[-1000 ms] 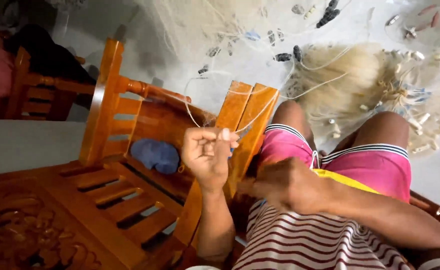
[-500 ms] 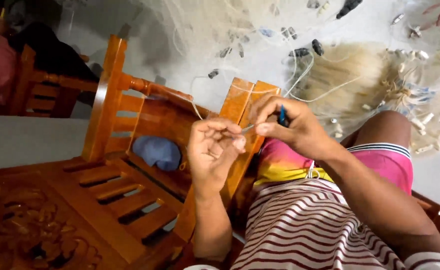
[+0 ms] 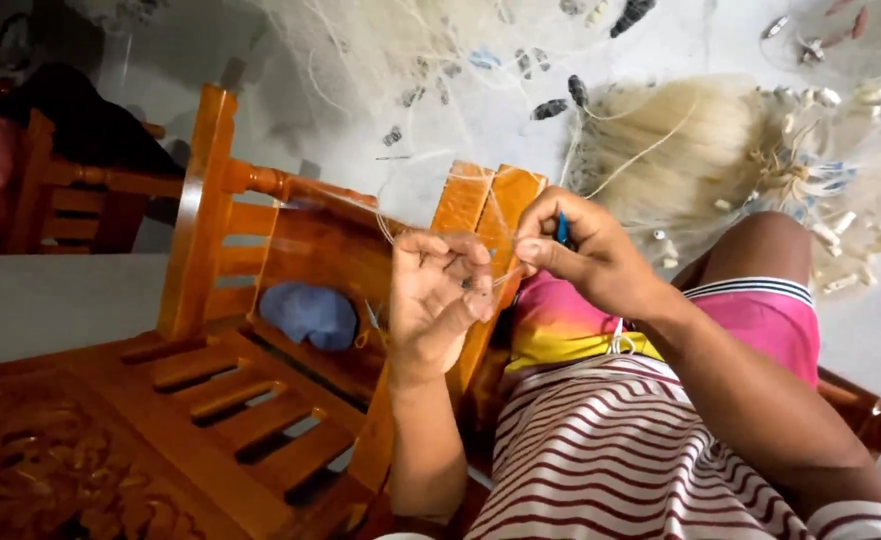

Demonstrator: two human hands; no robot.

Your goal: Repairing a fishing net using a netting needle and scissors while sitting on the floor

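— What is being worked here?

— A thin pale line (image 3: 505,275), almost clear, stretched between the two hands. The left hand (image 3: 440,300) has its fingers curled narrow and pinches the line at the fingertips, palm toward the camera. The right hand (image 3: 585,255) is closed on a small blue tool (image 3: 562,230), of which only a sliver shows above the thumb.

— How would one do this step well?

— I'd judge the line should stay taut between both pinches, so the tool passes cleanly and the strand doesn't tangle.

— And around the hands?

— Just behind them stands a glossy orange-brown wooden chair arm (image 3: 485,215), with more strands draped over it. Left of the left hand is the slatted seat (image 3: 230,400), and a soft blue cloth (image 3: 310,315) tucked at its back. Beyond the right hand, on the pale floor (image 3: 460,110), lies a fine, hair-like heap of cream fishing net (image 3: 700,150) dotted with small whitish floats. Below are pink shorts (image 3: 760,320) and a striped shirt (image 3: 610,450).
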